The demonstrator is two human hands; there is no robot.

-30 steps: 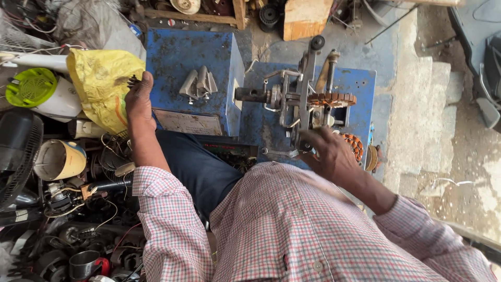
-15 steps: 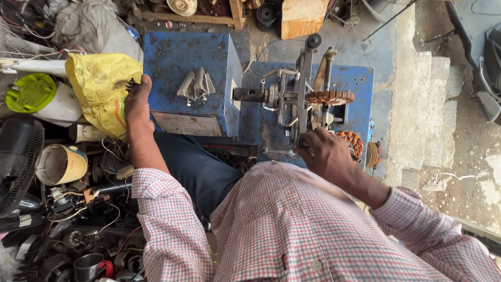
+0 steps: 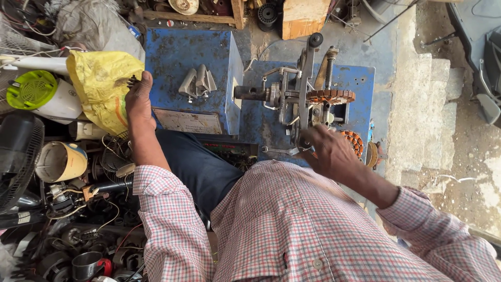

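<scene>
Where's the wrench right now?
In the head view, the wrench lies flat on the blue machine base, just left of the right hand and below the metal winding frame.

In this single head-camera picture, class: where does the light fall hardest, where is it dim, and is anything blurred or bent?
Head view: daylight falls hardest on the stone steps at right; the clutter of fan parts at lower left sits in shade; the blue machine, left hand and right hand look sharp; the checked shirt bulges large at the bottom edge, a wide-lens effect.

Scrap heap (image 3: 62, 219) crowds left; concrete step (image 3: 417, 104) bare.
</scene>
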